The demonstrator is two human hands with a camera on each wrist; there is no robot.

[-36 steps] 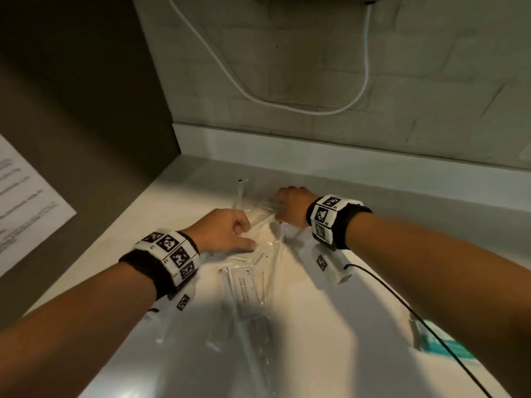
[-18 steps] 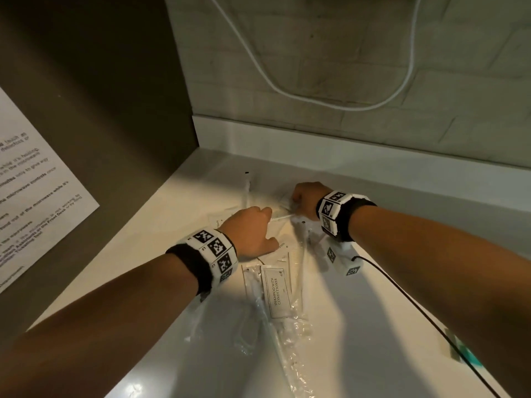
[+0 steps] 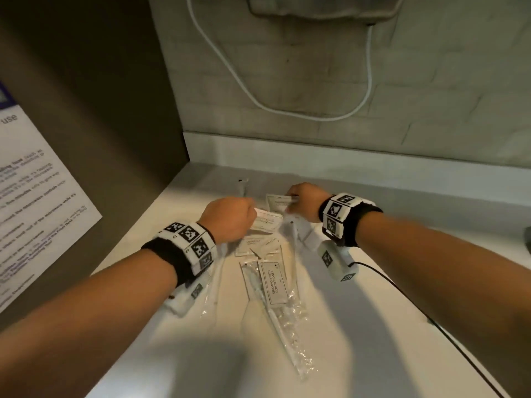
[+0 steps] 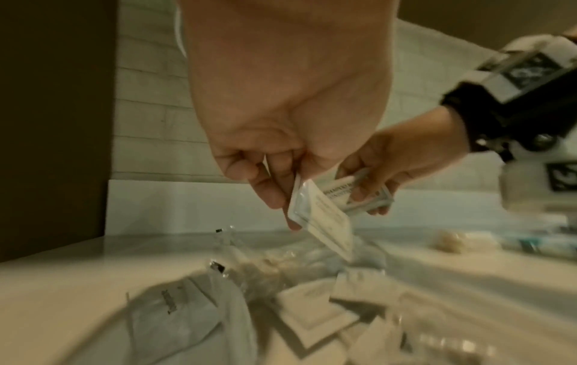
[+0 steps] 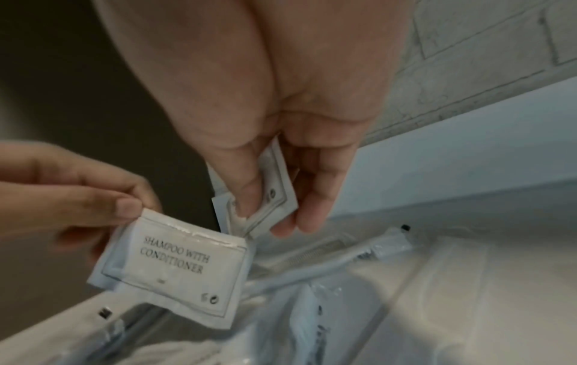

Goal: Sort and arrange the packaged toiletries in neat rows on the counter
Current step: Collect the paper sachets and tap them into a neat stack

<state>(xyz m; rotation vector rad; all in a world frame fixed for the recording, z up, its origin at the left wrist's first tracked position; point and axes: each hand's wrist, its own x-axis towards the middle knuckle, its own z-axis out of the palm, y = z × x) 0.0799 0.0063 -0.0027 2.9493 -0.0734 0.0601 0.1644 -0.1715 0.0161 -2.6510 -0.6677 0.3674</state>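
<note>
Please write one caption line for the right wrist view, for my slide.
Left hand pinches a shampoo sachet; right hand holds more sachets above the counter.

Your white counter [image 3: 359, 326] carries a loose heap: a shampoo sachet [image 3: 273, 282] lying on long clear-wrapped packets [image 3: 287, 326], more flat sachets [image 3: 253, 245] behind it, and a black cable [image 3: 431, 320] trailing across the right side.

left hand [image 3: 228, 219]: knuckles up, fingers curled, thumb and fingers [image 5: 125, 207] pinching a small white rectangular sachet | right hand [image 3: 306, 201]: just beside the left, slightly farther forward, fingers curled down, thumb [image 5: 246, 195] pressing small white sachets against the fingers | both forearms bare, black-and-white marker bands at wrists, converging forward
</note>
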